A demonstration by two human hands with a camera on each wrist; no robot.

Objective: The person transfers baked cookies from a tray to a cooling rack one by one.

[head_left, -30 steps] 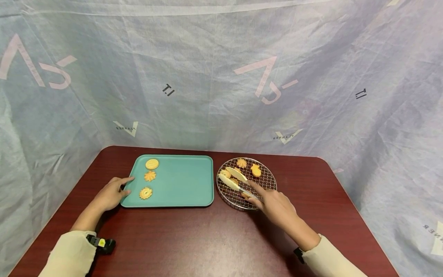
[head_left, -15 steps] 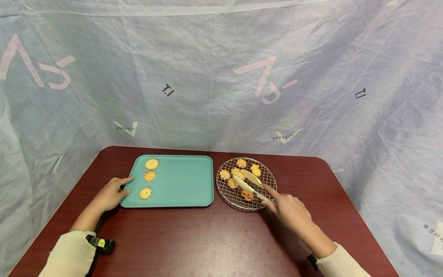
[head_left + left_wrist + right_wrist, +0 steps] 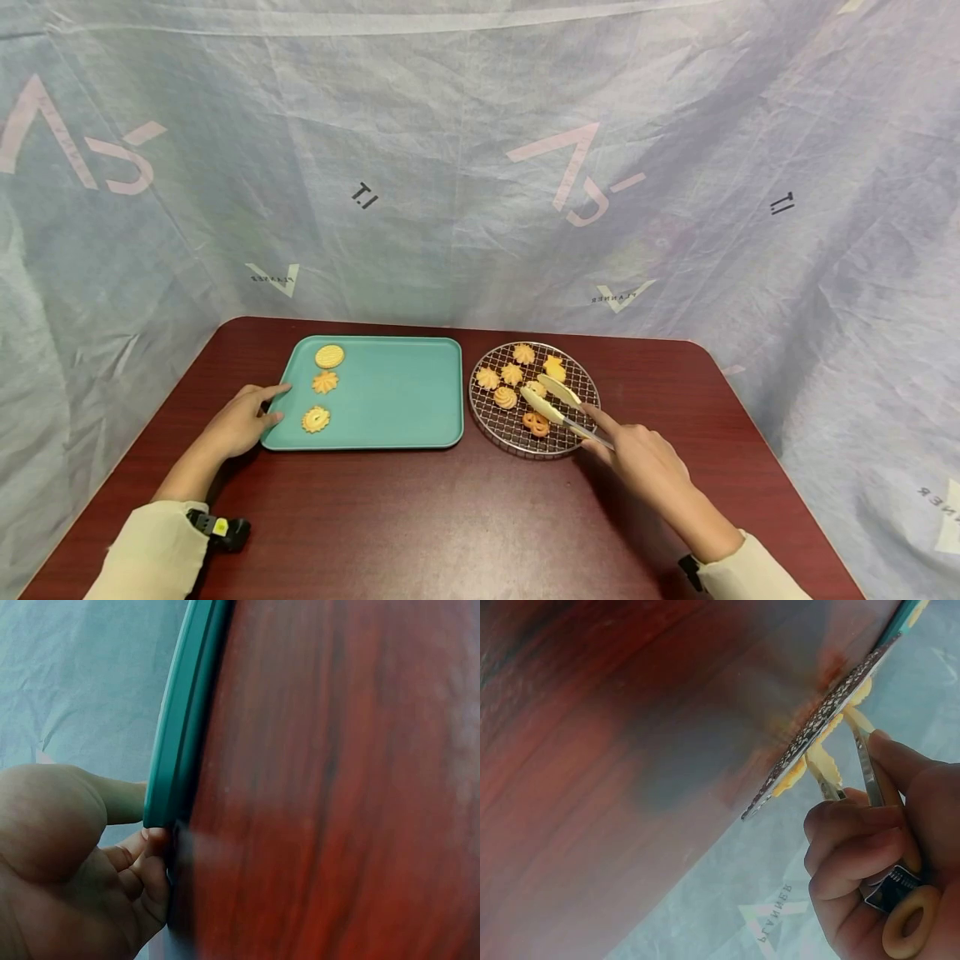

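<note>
My left hand (image 3: 238, 423) is at the left edge of a teal tray (image 3: 405, 392), thumb against its rim and other fingers curled beside it in the left wrist view. On the tray lie a round ridged cookie (image 3: 329, 356), a flower-shaped cookie (image 3: 325, 382) and a ring cookie (image 3: 316, 418). My right hand (image 3: 643, 458) grips a pair of tongs (image 3: 543, 407) with cream tips. The tips stand apart over a round wire rack (image 3: 488, 428), and a pale cookie (image 3: 536, 388) shows between them. The tongs' ring end (image 3: 911, 924) sticks out below the right fingers.
Several cookies lie on the rack, among them a pretzel-shaped one (image 3: 536, 424), a swirl (image 3: 505, 397) and a pineapple-shaped one (image 3: 554, 368). The dark red table (image 3: 480, 517) ends at a pale fabric backdrop (image 3: 450, 208).
My right hand and the tongs have moved right and toward me over the rack, uncovering the cookies on its left and the pretzel-shaped one. My left hand and the tray have stayed put.
</note>
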